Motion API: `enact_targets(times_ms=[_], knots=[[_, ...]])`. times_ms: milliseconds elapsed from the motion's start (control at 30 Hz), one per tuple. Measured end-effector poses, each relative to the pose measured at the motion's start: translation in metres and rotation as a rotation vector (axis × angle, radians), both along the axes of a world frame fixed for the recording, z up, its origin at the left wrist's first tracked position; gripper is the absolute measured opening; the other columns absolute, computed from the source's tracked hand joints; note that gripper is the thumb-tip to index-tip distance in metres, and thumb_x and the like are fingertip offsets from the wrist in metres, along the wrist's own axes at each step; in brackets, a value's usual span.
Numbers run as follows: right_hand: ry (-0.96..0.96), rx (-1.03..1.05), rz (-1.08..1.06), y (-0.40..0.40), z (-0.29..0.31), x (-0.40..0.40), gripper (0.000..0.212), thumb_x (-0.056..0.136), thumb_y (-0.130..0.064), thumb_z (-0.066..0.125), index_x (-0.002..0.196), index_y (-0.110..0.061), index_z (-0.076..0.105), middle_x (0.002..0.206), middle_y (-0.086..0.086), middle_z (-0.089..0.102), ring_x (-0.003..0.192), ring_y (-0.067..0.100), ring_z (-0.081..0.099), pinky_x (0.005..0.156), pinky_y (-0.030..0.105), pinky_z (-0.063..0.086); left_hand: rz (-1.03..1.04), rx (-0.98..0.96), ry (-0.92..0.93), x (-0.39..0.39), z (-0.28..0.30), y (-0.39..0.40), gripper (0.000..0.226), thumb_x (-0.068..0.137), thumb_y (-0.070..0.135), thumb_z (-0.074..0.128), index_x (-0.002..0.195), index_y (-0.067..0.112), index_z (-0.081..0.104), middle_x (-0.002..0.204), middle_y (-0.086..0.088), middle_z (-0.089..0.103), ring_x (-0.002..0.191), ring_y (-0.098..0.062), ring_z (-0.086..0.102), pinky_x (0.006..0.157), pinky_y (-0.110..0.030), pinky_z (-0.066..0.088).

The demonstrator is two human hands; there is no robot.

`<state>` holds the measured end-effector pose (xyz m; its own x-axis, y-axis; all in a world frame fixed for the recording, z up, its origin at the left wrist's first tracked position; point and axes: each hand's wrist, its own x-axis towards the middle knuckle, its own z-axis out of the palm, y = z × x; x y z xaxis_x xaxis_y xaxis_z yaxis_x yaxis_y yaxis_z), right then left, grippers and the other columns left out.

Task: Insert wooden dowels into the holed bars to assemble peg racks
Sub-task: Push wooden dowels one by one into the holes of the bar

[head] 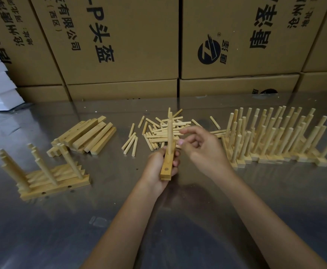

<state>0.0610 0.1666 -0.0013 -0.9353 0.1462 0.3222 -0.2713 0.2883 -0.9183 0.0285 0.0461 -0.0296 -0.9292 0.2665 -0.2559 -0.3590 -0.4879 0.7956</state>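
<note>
Clamped in my left grip (159, 167) is one holed bar (167, 167), lifted above the worktop (178, 220) in front of me; its long axis runs away from me, the near end showing one open hole, the far end hidden behind my fingers. One dowel (170, 135) stands upright in it, pointing up and slightly away. My right grip (203, 148) hovers just beside that dowel with fingers loosely curled and holding nothing that I can make out. Beyond lies a heap of loose dowels (164, 131), too tangled to count. To the left sits a stack of bare bars (87, 135), and nearer, a few part-pegged racks (48, 177) packed together. On the right, finished racks (279, 136) stand in overlapping rows, their number unclear. Cardboard boxes (120, 45) wall the back.
</note>
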Motion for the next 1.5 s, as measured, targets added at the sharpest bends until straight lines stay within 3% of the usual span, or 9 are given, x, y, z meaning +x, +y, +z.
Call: enact_targets(times_ms=[167,267,367,533,700,933,1133,1333,1500], knots=[[-0.117,0.381,-0.223,0.022,-0.013,-0.005,0.014,0.089,-0.009,0.06,0.095,-0.018,0.07,0.087,-0.006,0.064,0.082,0.007,0.058,0.067,0.021,0.041,0.061,0.007,-0.037,-0.007,0.002,-0.011,0.025,0.108,0.013,0.027,0.119,0.009,0.049,0.073,-0.006,0.052,0.04,-0.008,0.043,0.029,-0.015,0.029],[-0.238,0.64,-0.219,0.023,-0.028,-0.008,0.024,0.088,-0.029,0.069,0.111,-0.02,0.068,0.107,-0.004,0.054,0.104,0.015,0.054,0.08,0.024,0.039,0.099,-0.002,-0.058,-0.011,0.001,-0.017,0.026,0.108,0.015,0.028,0.124,0.009,0.048,0.074,-0.006,0.054,0.04,-0.007,0.044,0.029,-0.016,0.03],[-0.147,0.707,-0.316,0.023,-0.036,-0.012,0.045,0.091,-0.036,0.065,0.131,-0.018,0.059,0.123,0.002,0.05,0.122,0.02,0.044,0.097,0.03,0.039,0.113,0.007,-0.062,-0.014,0.001,-0.023,0.029,0.108,0.017,0.029,0.129,0.009,0.049,0.076,-0.006,0.053,0.043,-0.007,0.044,0.029,-0.017,0.032],[-0.136,0.861,-0.353,0.025,-0.048,-0.02,0.032,0.096,-0.036,0.055,0.12,-0.016,0.064,0.118,0.004,0.05,0.113,0.021,0.043,0.096,0.031,0.038,0.116,0.033,-0.05,-0.013,0.004,-0.025,0.027,0.108,0.015,0.027,0.121,0.01,0.051,0.076,-0.006,0.053,0.043,-0.007,0.043,0.03,-0.016,0.032],[-0.151,0.732,-0.316,0.027,-0.04,-0.015,0.004,0.091,-0.019,0.062,0.092,-0.022,0.064,0.094,-0.005,0.059,0.092,0.014,0.054,0.075,0.026,0.042,0.115,0.028,-0.05,-0.013,0.005,-0.025,0.027,0.108,0.015,0.028,0.122,0.01,0.051,0.077,-0.006,0.053,0.043,-0.007,0.043,0.03,-0.016,0.032],[-0.081,-0.115,-0.034,0.018,0.011,0.006,0.013,0.083,-0.008,0.071,0.086,-0.02,0.072,0.071,-0.004,0.067,0.063,-0.001,0.055,0.056,0.009,0.041,0.129,0.009,-0.048,-0.014,0.003,-0.024,0.028,0.107,0.013,0.027,0.123,0.01,0.05,0.074,-0.005,0.053,0.042,-0.007,0.043,0.029,-0.016,0.032],[0.192,0.027,0.143,-0.014,0.024,0.026,0.007,0.092,-0.005,0.065,0.092,-0.012,0.068,0.088,-0.004,0.069,0.081,0.004,0.062,0.075,0.018,0.049,0.142,-0.137,0.009,-0.014,0.001,-0.02,0.03,0.106,0.014,0.034,0.123,0.006,0.057,0.062,-0.001,0.052,0.043,-0.009,0.044,0.035,-0.017,0.035],[0.209,0.018,0.247,-0.024,0.016,0.027,0.004,0.098,-0.009,0.058,0.098,-0.012,0.061,0.084,0.003,0.075,0.086,0.015,0.072,0.08,0.036,0.057,0.134,-0.153,0.042,-0.009,0.002,-0.019,0.032,0.106,0.019,0.039,0.109,0.003,0.067,0.073,-0.009,0.061,0.068,-0.02,0.059,0.064,-0.03,0.047],[0.306,-0.022,0.2,-0.026,0.019,0.028,0.005,0.097,-0.01,0.059,0.101,-0.01,0.061,0.081,0.0,0.074,0.081,0.013,0.072,0.069,0.025,0.059,0.166,-0.169,0.042,-0.006,0.005,-0.015,0.026,0.105,0.019,0.041,0.105,0.006,0.064,0.066,-0.005,0.051,0.051,-0.012,0.047,0.057,-0.027,0.037]])
